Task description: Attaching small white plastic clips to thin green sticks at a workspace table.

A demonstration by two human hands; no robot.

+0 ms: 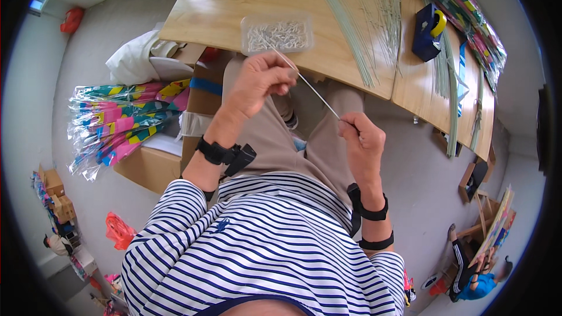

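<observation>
A thin white rod (318, 95) slants down to the right between my hands, over my lap. My left hand (264, 82) is closed around it near its far end, fingers curled. At the near end, my right hand (362, 139) pinches the rod between thumb and fingers. Just beyond my left hand, a clear plastic tub (247, 24) full of small white pieces stands at the table's front edge. The rod's far tip is close to the tub's front side; whether a small piece sits on that tip is too fine to make out.
Loose thin rods (345, 29) lie on the wooden table (211, 6), right of the tub. Beyond them stands a blue tape dispenser (428, 32) near wrapped colourful bundles (468, 14). More wrapped bundles (126, 120) rest on a cardboard box (149, 167) at my left. Another person (477, 284) sits far right.
</observation>
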